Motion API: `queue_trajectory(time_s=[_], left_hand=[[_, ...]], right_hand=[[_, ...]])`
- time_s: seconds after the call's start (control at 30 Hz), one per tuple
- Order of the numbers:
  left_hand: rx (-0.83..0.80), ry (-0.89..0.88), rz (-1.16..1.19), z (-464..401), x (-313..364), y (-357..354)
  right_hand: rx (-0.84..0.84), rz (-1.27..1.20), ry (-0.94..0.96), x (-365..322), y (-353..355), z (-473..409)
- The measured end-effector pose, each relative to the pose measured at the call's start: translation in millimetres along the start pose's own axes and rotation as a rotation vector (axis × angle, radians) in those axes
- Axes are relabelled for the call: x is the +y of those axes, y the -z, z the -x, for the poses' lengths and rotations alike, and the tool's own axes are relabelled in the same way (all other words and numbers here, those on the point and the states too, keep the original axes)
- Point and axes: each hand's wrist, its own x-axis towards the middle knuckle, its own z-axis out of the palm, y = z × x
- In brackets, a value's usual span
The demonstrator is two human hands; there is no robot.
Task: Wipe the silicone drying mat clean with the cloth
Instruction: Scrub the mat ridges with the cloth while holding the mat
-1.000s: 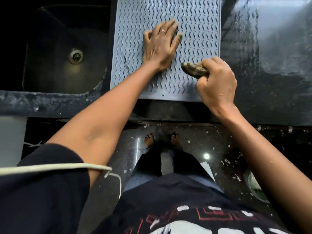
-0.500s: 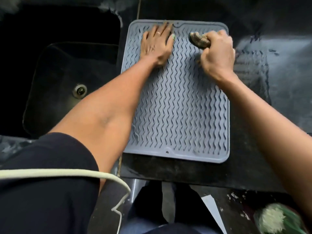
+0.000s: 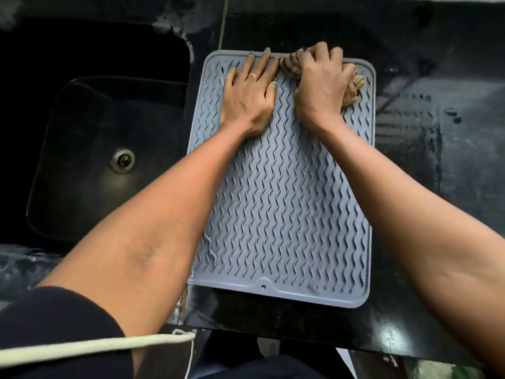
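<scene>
Silicone drying mat (image 3: 284, 203) under flat, open-fingered left hand (image 3: 250, 97); right hand (image 3: 321, 83) fingers clenched around bunched cloth (image 3: 352, 87)

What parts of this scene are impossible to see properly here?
Head view only:
- Most of the cloth: bunched under the right hand.
- Mat surface beneath the left hand and both forearms.
- Sink far corner: lost in shadow.
- Floor: cut off by the bottom edge.

No readable text, label, brand or number shows on anything in view; faint marks on the counter (image 3: 410, 110) stay illegible.
</scene>
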Motion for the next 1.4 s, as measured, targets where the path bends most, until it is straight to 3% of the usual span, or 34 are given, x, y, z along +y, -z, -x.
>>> queue_trajectory(time_s=[0.17, 0.4, 0.5, 0.57, 0.67, 0.73, 0.9, 1.13, 1.27, 1.4], left_hand=[[-0.006, 0.0, 0.007, 0, -1, 2], [0.006, 0.006, 0.025, 3, 0, 1], [-0.017, -0.272, -0.014, 0, 6, 7], [-0.124, -0.432, -0.026, -6, 8, 9], [-0.146, -0.378, 0.003, -12, 4, 5], [-0.129, -0.366, 0.002, -11, 3, 4], [-0.127, -0.366, 0.022, -12, 4, 5], [-0.129, -0.361, 0.02, -9, 4, 6], [-0.132, -0.351, 0.02, -8, 5, 7], [-0.131, -0.351, 0.021, -7, 5, 7]], right_hand=[[0.026, -0.028, 0.014, 0, 4, 22], [0.074, -0.097, 0.065, 1, 24, 118], [-0.016, -0.138, 0.128, 3, 37, 114], [-0.003, -0.21, 0.065, 7, 42, 81], [0.051, -0.167, -0.042, 19, 32, 24], [-0.025, -0.089, -0.022, 20, 19, 4], [-0.005, 0.045, -0.028, 15, 8, 24], [0.055, 0.004, -0.028, 9, 16, 110], [0.017, -0.093, -0.005, 12, 32, 116], [0.146, -0.303, -0.231, 25, 48, 66]])
